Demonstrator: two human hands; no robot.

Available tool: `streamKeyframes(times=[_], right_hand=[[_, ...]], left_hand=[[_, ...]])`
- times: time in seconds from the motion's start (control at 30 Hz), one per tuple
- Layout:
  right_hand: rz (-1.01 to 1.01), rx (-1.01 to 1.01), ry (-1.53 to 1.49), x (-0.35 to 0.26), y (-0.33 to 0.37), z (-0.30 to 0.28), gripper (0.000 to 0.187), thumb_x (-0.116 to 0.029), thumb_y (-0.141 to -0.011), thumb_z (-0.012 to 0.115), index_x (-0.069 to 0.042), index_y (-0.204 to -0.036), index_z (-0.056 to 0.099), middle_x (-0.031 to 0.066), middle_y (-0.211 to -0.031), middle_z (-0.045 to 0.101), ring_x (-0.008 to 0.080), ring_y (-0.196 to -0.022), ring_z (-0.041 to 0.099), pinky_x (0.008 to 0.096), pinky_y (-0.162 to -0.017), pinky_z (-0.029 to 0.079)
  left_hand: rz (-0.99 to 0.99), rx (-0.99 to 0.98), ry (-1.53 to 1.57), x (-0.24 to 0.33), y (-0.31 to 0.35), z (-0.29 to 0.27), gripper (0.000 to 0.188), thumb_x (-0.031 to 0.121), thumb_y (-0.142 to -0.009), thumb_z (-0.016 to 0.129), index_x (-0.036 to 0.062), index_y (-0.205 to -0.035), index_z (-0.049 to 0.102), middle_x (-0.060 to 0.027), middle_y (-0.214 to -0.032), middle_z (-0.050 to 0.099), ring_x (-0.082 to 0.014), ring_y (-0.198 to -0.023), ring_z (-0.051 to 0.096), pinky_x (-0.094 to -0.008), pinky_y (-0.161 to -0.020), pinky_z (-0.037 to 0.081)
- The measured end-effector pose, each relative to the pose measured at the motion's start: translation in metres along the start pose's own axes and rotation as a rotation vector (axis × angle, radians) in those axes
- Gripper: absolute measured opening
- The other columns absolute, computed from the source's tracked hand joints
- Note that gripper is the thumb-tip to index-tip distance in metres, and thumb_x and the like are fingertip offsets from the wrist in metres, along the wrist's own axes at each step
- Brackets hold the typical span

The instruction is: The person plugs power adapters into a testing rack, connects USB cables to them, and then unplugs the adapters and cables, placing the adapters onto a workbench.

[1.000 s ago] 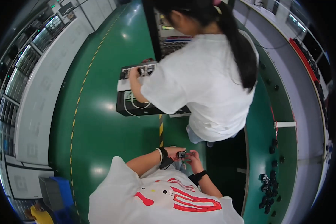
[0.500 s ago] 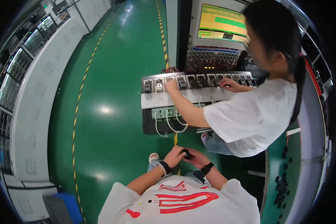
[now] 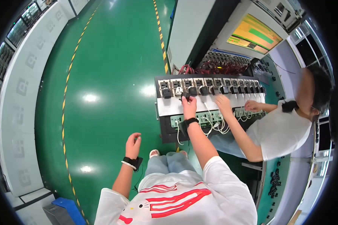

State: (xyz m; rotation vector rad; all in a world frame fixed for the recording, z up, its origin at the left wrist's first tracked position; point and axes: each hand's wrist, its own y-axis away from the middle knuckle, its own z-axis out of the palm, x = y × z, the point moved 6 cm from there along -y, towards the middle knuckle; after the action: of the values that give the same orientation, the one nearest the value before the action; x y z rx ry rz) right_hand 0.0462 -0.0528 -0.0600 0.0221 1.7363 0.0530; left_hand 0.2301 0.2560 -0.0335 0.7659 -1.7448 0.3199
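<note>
Right hand (image 3: pixel 189 104) up at frame centre, grip pinched shut on a small black plug adapter (image 3: pixel 185 96) at the long grey socket panel (image 3: pixel 169 107). About a dozen black adapters seated along that row. Left hand (image 3: pixel 133 144) lower left, open, fingers loosely curled, holding nothing. Co-worker's two hands at the same panel, right.

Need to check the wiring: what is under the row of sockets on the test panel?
Under the socket row runs a white strip, then a green outlet strip with white cables hanging. The right hand and a co-worker's arm cover parts.
</note>
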Motion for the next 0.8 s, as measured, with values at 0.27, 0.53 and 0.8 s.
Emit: streamKeyframes(times=[0.27,0.53,0.8], right_hand=[[-0.263,-0.093,0.618,-0.059,0.000,0.035,0.039,-0.017,-0.072,0.072,0.002,-0.097,0.048,0.0227,-0.092,0.059,0.0402,-0.089,0.056,0.0451,-0.077,0.046],[-0.098,-0.060,0.673,-0.067,0.006,0.029,0.046,-0.023,-0.077,0.068,-0.003,-0.111,0.044,0.0242,-0.098,0.054,0.0444,-0.089,0.056,0.0484,-0.075,0.048],[-0.123,-0.193,0.837,-0.078,0.000,0.032,0.043,-0.028,-0.079,0.067,-0.005,-0.109,0.045,0.0219,-0.096,0.055,0.0414,-0.081,0.060,0.0473,-0.067,0.051]], left_hand=[[-0.186,-0.180,0.051,-0.034,0.023,0.029,0.019,0.014,-0.087,0.056,0.0036,-0.103,0.060,-0.0063,-0.087,0.061,-0.0134,-0.071,0.055,-0.0269,-0.065,0.046],[-0.098,-0.201,-0.049,0.006,-0.003,0.046,0.019,0.014,-0.087,0.057,0.0026,-0.103,0.060,-0.0072,-0.089,0.062,-0.0144,-0.073,0.057,-0.0270,-0.068,0.047],[-0.049,-0.267,-0.048,0.026,-0.037,0.087,0.018,0.013,-0.088,0.056,0.0027,-0.102,0.060,-0.0071,-0.089,0.061,-0.0139,-0.072,0.056,-0.0280,-0.067,0.047]])
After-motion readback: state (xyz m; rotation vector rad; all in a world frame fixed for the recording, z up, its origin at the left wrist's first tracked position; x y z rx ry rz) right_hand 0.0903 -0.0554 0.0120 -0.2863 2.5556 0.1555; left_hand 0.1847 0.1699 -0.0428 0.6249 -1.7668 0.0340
